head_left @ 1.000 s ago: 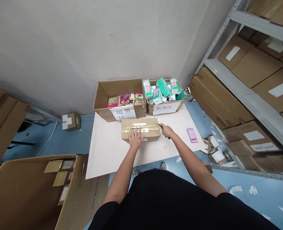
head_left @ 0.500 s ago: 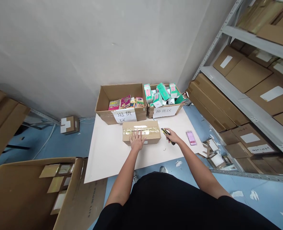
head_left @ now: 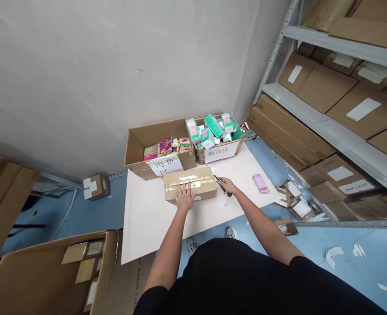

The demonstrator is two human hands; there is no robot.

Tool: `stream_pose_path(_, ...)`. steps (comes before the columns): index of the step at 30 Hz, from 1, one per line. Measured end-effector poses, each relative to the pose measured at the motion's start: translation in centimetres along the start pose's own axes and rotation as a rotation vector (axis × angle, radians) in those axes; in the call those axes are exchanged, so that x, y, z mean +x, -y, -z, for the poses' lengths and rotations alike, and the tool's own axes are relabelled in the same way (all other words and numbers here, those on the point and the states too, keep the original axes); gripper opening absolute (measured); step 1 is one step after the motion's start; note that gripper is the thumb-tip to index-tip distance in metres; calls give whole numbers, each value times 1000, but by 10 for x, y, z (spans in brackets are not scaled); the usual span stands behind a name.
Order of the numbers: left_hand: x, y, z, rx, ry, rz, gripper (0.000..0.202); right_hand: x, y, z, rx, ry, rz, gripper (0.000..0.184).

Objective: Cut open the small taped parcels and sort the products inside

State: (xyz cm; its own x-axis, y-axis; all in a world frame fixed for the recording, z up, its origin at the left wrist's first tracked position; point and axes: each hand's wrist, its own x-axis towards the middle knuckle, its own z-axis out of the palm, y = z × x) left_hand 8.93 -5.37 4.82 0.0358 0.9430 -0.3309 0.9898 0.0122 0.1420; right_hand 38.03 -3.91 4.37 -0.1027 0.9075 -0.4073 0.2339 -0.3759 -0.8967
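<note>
A taped cardboard box [head_left: 203, 189] lies on the white table [head_left: 141, 218]. Clear shiny tape runs along its top, with a dark slit showing in the middle. My left hand [head_left: 184, 197] rests on the box's top near the front edge, its fingers spread. In my right hand [head_left: 228, 185] is a black and yellow utility knife [head_left: 222, 184], its front end close to the right end of the box. A pixelated pink object [head_left: 260, 183] lies on the table to the right.
Behind the box stand an open carton [head_left: 134, 151] of books and another carton [head_left: 201, 156] of green-and-white boxes, both with handwritten signs. Grey shelving [head_left: 318, 122] with cartons rises at the right. A large open carton [head_left: 49, 245] stands at the lower left.
The head view has shifted and tilted slightly. My right hand with the utility knife is a little closer to the box's right end. My left hand stays on the box.
</note>
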Motion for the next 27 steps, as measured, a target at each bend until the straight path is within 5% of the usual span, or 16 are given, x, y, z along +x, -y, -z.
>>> stream_pose_path(7, 5, 2, 4, 13, -23, -6, 72, -36, -31, 10, 59, 105, -15, 45)
stream_pose_path(13, -9, -17, -2, 57, -79, 13, 71, -38, -42, -27, 124, -382, -62, 54)
stream_pose_path(17, -17, -28, 6, 92, 9, 6, 78, -25, -33, -57, -128, -485, -135, 67)
stream_pose_path(23, 8, 39, 55, 52, -61, -30, 66, -8, -29, -60, -297, -527, -149, 74)
stream_pose_path(27, 7, 68, 51, 35, -10, 30, 71, 8, -24, -54, -276, -515, -173, 77)
